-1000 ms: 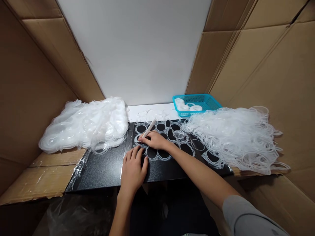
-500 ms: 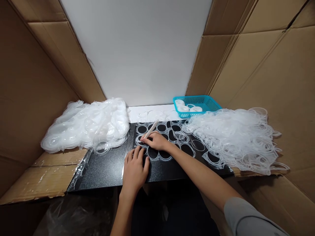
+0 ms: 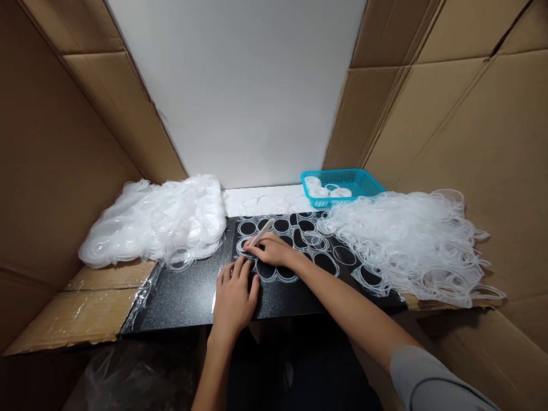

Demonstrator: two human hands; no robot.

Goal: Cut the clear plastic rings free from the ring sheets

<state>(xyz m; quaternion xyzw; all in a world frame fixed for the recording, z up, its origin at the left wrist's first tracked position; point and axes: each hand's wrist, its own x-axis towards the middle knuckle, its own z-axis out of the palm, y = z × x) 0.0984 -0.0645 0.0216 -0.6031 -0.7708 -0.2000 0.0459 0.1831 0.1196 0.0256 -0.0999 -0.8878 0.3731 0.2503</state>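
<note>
My right hand grips a thin white stick tool, its tip pressed down on a clear plastic sheet of round rings lying on the black board. My left hand lies flat on the sheet's near left corner, fingers spread, just below the right hand. The tool's tip is hidden by my fingers.
A heap of clear plastic pieces lies at the left, a tangle of clear plastic rings at the right. A teal basket with white rings stands at the back. Cardboard walls close in both sides, a white panel behind.
The view has shifted slightly. Both hands stay on the sheet; the stick tool now leans lower and the left hand's fingers have edged closer to the right hand.
</note>
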